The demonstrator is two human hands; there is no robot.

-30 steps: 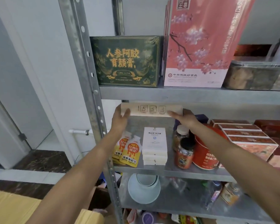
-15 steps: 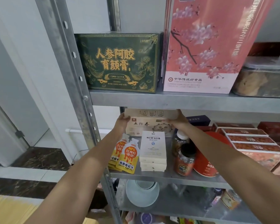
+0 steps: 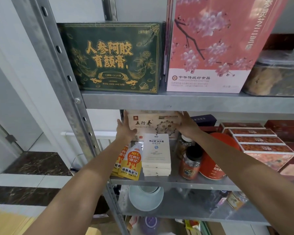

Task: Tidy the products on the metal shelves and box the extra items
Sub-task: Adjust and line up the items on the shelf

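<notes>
**Two-hand side hold on beige box, middle shelf rear**

Both hands grip one item. Left hand (image 3: 125,128) lies flat against the left end of the beige box (image 3: 153,127), fingers extended upward, thumb apart. Right hand (image 3: 187,125) presses the right end, fingers over the upper corner. Neither hand is closed; the box is clamped between the palms.

Box position: upright at the rear of the middle shelf (image 3: 173,181), printed face fwd, top edge just under the upper shelf (image 3: 176,101). Whether its base rests on the shelf cannot be told; the white cartons (image 3: 156,153) stacked in front hide it.

Adjacent items: orange pouches (image 3: 130,163) front-left, dark-lidded jar (image 3: 190,162) and red tin (image 3: 214,160) to the right.

Step in hand (est.): seating or squaring the box against the rear of the shelf.

Next move req.: confirm the box stands stable, then release both ends evenly. Withdraw w/o clipping the jar or pouches; forearms pass directly over both.
</notes>
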